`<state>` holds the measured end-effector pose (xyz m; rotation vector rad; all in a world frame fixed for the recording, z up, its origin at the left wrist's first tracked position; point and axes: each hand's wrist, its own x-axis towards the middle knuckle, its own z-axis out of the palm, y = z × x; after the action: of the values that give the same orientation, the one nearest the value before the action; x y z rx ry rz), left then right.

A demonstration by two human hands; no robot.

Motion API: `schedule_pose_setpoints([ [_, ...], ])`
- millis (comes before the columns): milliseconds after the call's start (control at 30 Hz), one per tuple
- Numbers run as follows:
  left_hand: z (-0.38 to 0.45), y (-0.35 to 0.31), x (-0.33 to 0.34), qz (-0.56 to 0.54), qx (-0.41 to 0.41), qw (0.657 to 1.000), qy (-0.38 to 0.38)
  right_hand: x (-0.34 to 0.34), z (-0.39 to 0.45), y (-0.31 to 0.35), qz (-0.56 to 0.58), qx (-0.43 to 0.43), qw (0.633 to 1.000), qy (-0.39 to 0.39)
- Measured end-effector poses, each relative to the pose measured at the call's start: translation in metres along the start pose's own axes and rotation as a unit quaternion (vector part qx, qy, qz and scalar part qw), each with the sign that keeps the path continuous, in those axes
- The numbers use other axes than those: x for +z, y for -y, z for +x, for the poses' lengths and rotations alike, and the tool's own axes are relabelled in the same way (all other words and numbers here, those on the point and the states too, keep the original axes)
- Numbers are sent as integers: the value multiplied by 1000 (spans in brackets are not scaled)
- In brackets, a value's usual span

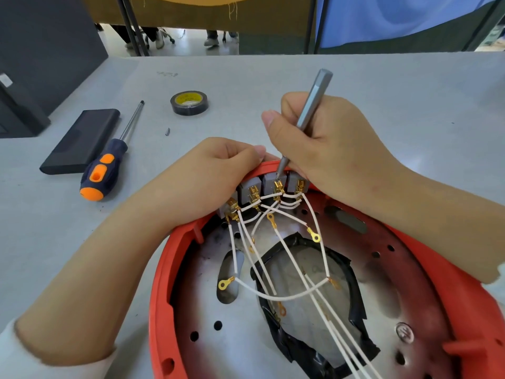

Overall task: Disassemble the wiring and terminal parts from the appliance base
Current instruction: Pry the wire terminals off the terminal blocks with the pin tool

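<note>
At centre frame, your left hand (218,165) gripped the red appliance base (161,283) rim beside the grey switch blocks (273,184). To its right, your right hand (328,149) pinched the grey precision screwdriver (311,110), tip on a brass terminal (278,186). I think a slip could tear the white wires (289,258).

we note a matt red plastic appliance base (164,272) around a dull scorched metal plate (207,348); on that plate, glossy gold terminals (226,283) and smooth white wires (289,261).
</note>
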<state>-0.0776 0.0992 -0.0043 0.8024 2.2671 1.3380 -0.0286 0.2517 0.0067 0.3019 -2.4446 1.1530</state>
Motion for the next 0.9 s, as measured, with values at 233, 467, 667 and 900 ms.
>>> schedule_pose_setpoints([
  [233, -1, -1, 0, 10, 1, 1000, -4, 2, 13, 3, -3, 24, 1000, 20],
  [467, 3, 2, -2, 24, -21, 999, -16, 9, 32, 6, -32, 64, 995, 73],
  [667, 5, 3, -2, 41, -21, 998, -39, 11, 41, 6, -56, 119, 986, 107],
  [900, 6, 3, -1, 41, -19, 998, -39, 10, 39, 7, -68, 124, 983, 115],
])
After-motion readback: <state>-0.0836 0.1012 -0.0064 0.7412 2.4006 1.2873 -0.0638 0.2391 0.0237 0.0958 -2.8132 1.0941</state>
